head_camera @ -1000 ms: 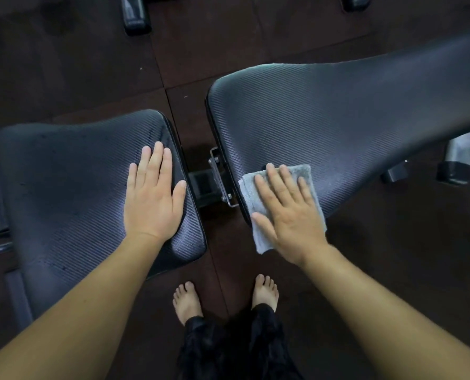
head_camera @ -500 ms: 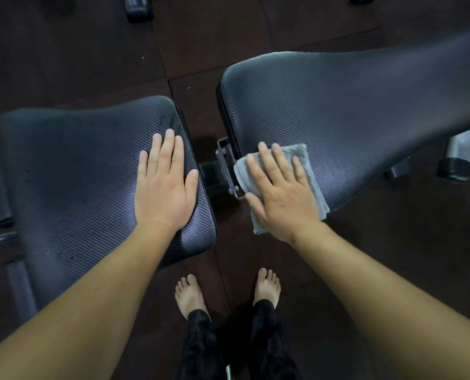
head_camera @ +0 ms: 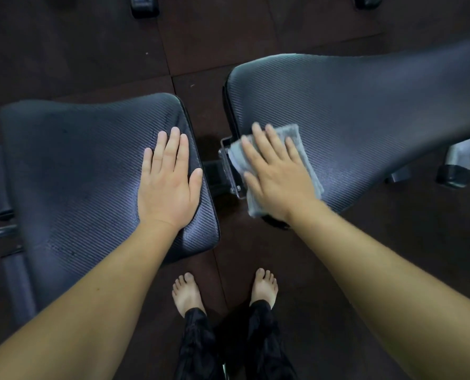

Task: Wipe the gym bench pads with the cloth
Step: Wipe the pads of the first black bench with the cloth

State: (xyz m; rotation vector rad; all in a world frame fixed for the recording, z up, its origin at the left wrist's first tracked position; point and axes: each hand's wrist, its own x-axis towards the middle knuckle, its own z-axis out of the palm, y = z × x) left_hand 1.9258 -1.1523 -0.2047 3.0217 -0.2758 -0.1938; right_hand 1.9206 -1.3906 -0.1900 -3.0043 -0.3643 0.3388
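**Two pads, two flat hands, one cloth**

Two black ribbed bench pads lie in view with a narrow gap between them, and the person has one hand on each.

The left hand (head_camera: 168,185) lies palm down on the shorter pad (head_camera: 77,165). Its four fingers are straight and close together, the thumb is held out to the side, and it holds nothing. The pad's rounded edge runs just beyond that thumb.

The right hand (head_camera: 279,179) presses flat on the one grey cloth (head_camera: 299,144), fingers straight and slightly fanned. The cloth lies between the palm and the longer pad (head_camera: 351,105), at that pad's near corner. It shows past the fingertips, beyond the little finger, and beside the thumb, where a fold hangs over the pad's edge.

Between the two thumbs, in the gap, sits a metal bracket (head_camera: 228,171), touching the cloth's overhanging fold or just beside it; which cannot be told.

Below the wrists, two bare feet (head_camera: 185,293) stand on the dark floor (head_camera: 228,31), with black trouser legs (head_camera: 198,338) above them. Far to the outside of the right hand stands a grey metal frame leg (head_camera: 458,157).
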